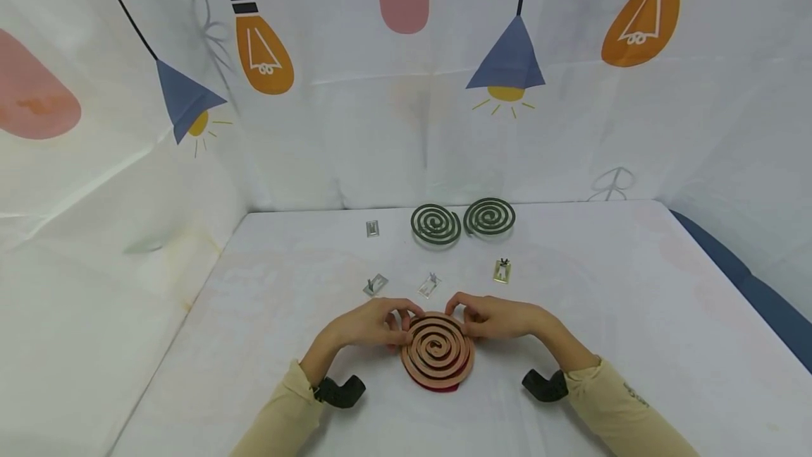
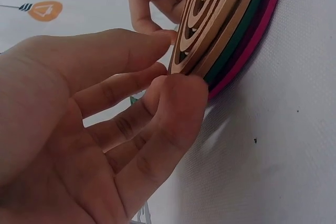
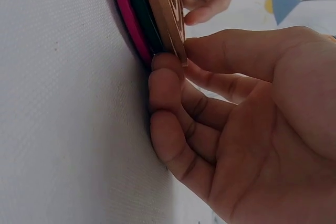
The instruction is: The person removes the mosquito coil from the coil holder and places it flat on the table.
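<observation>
A stack of mosquito coils point(image 1: 435, 372) lies at the near middle of the table, tan spirals on top. Beneath them the left wrist view shows a green layer point(image 2: 237, 43) and a magenta layer point(image 2: 266, 22). My left hand point(image 1: 373, 323) pinches the stack's left edge between thumb and curled fingers. On the opposite side, my right hand point(image 1: 501, 317) grips the right edge, its thumb on the top tan coil point(image 3: 164, 11) and its fingertips at the side of the pile. Parts of the rim are hidden behind the fingers.
Two green mosquito coils point(image 1: 435, 239) lie side by side at the table's back. Silver metal stands point(image 1: 372, 228) and a gold-coloured stand point(image 1: 502, 271) are spread beyond the hands. A printed white sheet point(image 1: 380, 139) hangs behind the table.
</observation>
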The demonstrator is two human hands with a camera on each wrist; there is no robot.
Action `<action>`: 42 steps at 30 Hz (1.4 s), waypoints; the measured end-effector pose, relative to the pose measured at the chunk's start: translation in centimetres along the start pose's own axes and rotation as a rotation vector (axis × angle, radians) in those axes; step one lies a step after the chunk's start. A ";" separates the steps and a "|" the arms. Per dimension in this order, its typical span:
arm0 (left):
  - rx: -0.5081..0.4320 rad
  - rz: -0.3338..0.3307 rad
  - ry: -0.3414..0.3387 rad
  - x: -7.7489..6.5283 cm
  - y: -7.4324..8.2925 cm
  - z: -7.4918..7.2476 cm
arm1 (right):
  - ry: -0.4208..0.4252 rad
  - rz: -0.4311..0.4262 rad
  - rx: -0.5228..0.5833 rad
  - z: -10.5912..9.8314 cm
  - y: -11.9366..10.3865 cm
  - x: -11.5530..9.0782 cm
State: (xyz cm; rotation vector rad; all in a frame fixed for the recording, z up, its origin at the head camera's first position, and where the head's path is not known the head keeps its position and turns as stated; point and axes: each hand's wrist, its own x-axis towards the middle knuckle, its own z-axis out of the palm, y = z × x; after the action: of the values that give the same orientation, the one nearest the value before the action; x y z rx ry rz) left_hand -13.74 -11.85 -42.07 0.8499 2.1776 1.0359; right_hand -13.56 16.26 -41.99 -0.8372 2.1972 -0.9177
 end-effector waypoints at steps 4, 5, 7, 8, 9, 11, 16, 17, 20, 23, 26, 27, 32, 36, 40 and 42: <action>0.017 0.023 0.011 0.1 -0.1 -0.1 | -0.002 0.005 0.023 -0.1 -0.1 0.0; 0.023 0.029 0.018 0.2 -0.2 -0.1 | -0.003 0.003 0.031 -0.1 0.0 0.0; 0.037 0.038 0.037 0.3 -0.3 -0.2 | -0.006 -0.001 0.049 -0.1 0.1 0.1; 0.037 0.038 0.051 0.4 -0.4 -0.3 | -0.003 -0.003 0.055 -0.1 0.1 0.1; 0.035 0.039 0.066 0.6 -0.5 -0.3 | 0.002 -0.005 0.057 -0.2 0.2 0.2; 0.022 0.042 0.111 0.9 -0.6 -0.5 | 0.017 -0.008 0.060 -0.3 0.5 0.3; -0.075 0.052 0.299 2.0 -1.1 -0.9 | 0.104 -0.014 0.069 -0.7 1.2 0.7; -0.109 0.055 0.342 2.3 -1.2 -0.9 | 0.129 -0.016 0.073 -0.8 1.4 0.8; -0.233 0.058 0.470 3.1 -1.6 -0.8 | 0.215 -0.019 0.115 -1.1 1.8 1.2; -0.371 0.032 0.579 3.9 -1.7 -0.7 | 0.313 -0.027 0.187 -1.2 2.2 1.8; -0.477 -0.006 0.667 4.8 -1.5 -0.8 | 0.415 -0.028 0.259 -1.4 2.5 2.3; -0.507 -0.013 0.688 5.1 -1.5 -0.8 | 0.450 -0.031 0.283 -1.4 2.6 2.5; -0.594 -0.019 0.759 6.7 -1.5 -1.0 | 0.553 -0.050 0.411 -1.6 2.9 3.2; -0.608 -0.035 0.796 7.8 -2.1 -1.1 | 0.576 -0.062 0.477 -1.7 3.2 3.8; -0.590 -0.058 0.811 8.3 -2.5 -1.0 | 0.602 -0.042 0.511 -1.8 3.5 4.4; -0.588 -0.063 0.812 8.5 -2.6 -1.0 | 0.622 -0.027 0.531 -1.8 3.6 4.7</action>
State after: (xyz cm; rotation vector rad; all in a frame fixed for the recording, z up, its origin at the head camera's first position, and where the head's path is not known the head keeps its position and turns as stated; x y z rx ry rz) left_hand -20.63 -7.27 -45.59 0.0686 2.2333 2.1035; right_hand -18.89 15.52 -45.01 -0.3461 2.2385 -1.8607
